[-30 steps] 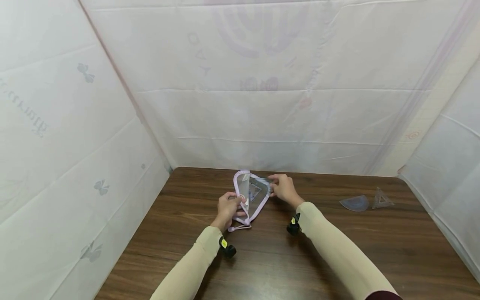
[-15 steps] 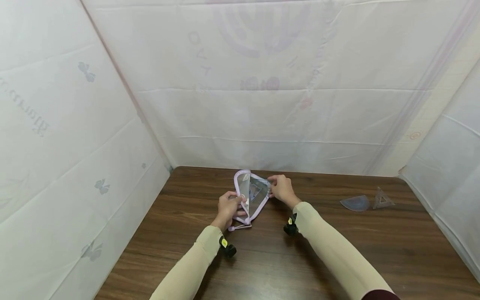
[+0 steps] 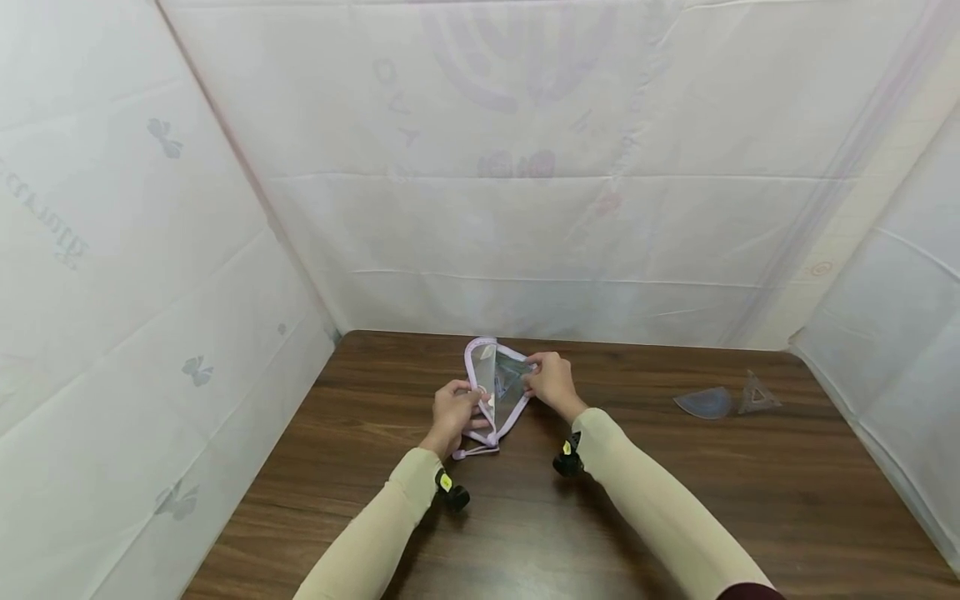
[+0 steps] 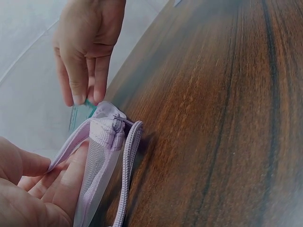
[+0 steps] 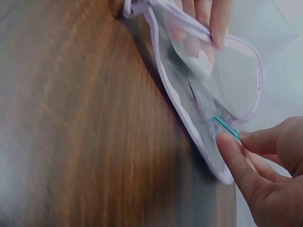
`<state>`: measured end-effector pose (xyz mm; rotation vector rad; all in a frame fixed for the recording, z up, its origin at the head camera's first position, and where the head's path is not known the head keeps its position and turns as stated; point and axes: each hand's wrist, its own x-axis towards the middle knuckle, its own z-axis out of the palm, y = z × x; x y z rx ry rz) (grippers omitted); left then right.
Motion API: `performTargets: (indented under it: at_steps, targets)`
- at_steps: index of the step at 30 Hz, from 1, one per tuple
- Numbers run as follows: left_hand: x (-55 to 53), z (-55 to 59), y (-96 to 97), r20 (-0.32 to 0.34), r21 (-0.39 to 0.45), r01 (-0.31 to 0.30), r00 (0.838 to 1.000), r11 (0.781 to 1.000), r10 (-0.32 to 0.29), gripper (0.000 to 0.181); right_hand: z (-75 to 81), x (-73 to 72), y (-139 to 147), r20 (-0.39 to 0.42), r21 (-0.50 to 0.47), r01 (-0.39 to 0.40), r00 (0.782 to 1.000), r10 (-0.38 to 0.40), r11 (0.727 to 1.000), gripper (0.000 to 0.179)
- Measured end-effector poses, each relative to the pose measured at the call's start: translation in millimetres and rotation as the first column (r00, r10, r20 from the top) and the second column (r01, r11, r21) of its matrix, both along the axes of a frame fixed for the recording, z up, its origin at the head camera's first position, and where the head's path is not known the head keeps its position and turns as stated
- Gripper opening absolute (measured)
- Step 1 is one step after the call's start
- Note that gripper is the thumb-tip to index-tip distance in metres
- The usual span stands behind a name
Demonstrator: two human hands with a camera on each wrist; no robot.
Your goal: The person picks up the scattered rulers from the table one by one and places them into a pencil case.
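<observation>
A clear mesh zip pouch with lilac trim (image 3: 517, 411) stands open near the table's back edge. My left hand (image 3: 453, 412) pinches its near-left trim between thumb and fingers, spreading the mouth. At the opposite side my right hand (image 3: 551, 380) pinches a clear plastic ruler with a green edge (image 5: 225, 126). Much of that ruler lies inside the pouch mouth, and the fingers hide its outer end. Through the pouch, a bluish clear set square (image 3: 501, 385) shows faintly. The zip pull and lilac wrist strap (image 4: 130, 165) hang at the pouch's near corner.
On the right of the brown wooden table (image 3: 637, 517) lie a clear protractor (image 3: 705, 403) and a clear triangular set square (image 3: 759, 394), side by side. White printed sheeting (image 3: 450, 250) walls in the back and both sides.
My right hand has moved slightly left and down, carrying the ruler further into the pouch mouth. My left hand keeps its hold on the trim, nearly still.
</observation>
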<state>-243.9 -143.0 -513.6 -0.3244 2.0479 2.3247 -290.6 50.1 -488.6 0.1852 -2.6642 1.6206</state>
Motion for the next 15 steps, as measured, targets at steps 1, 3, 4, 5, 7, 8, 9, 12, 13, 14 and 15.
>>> performTargets:
  at_steps: [1, 3, 4, 5, 7, 8, 9, 12, 13, 14, 15]
  targets:
    - [0.1, 0.2, -0.1, 0.001, 0.000, -0.001, 1.000, 1.000, 0.001, 0.013, 0.0, 1.4, -2, 0.000, -0.004, 0.006, 1.000, -0.006, 1.000, 0.035]
    - [-0.1, 0.3, 0.0, 0.005, -0.002, -0.001, 1.000, 1.000, 0.001, 0.012, -1.0, 3.8, -6, -0.003, -0.001, 0.023, 1.000, -0.023, 1.000, 0.035]
    - [-0.2, 0.4, 0.2, 0.008, -0.003, -0.003, 1.000, 1.000, 0.003, 0.012, -1.7, 4.8, -9, -0.010, 0.005, 0.030, 1.000, -0.030, 1.000, 0.035]
    - [-0.2, 0.5, 0.4, 0.008, -0.005, -0.003, 1.000, 1.000, 0.003, 0.012, -2.7, 6.0, -11, -0.016, 0.011, 0.039, 0.999, -0.039, 0.999, 0.035]
    - [-0.2, 0.4, 0.8, 0.009, -0.006, -0.004, 1.000, 1.000, 0.004, 0.013, -4.9, 8.1, -15, -0.024, 0.019, 0.053, 0.998, -0.053, 0.998, 0.036]
    - [-0.3, 0.4, 1.0, 0.007, -0.004, -0.004, 1.000, 1.000, 0.004, 0.013, -6.2, 9.1, -17, -0.029, 0.021, 0.057, 0.998, -0.057, 0.998, 0.036]
    - [-0.3, 0.4, 1.2, 0.007, -0.003, -0.005, 1.000, 1.000, 0.005, 0.014, -7.2, 9.9, -19, -0.031, 0.018, 0.061, 0.998, -0.060, 0.998, 0.036]
    - [-0.3, 0.8, 1.4, 0.010, -0.001, -0.004, 1.000, 1.000, 0.004, 0.015, -9.7, 12.5, -24, -0.036, 0.014, 0.070, 0.997, -0.070, 0.997, 0.036]
    - [-0.3, 0.8, 1.4, 0.009, 0.001, -0.001, 1.000, 1.000, 0.001, 0.016, -10.4, 13.4, -25, -0.038, 0.014, 0.073, 0.997, -0.073, 0.997, 0.035]
    - [-0.3, 1.0, 1.2, 0.009, -0.001, 0.005, 1.000, 1.000, -0.005, 0.017, -11.0, 14.5, -26, -0.039, 0.012, 0.075, 0.996, -0.075, 0.997, 0.034]
    - [-0.2, 1.5, 1.0, 0.011, -0.007, 0.011, 1.000, 1.000, -0.011, 0.018, -11.6, 15.4, -26, -0.042, 0.018, 0.078, 0.996, -0.077, 0.997, 0.034]
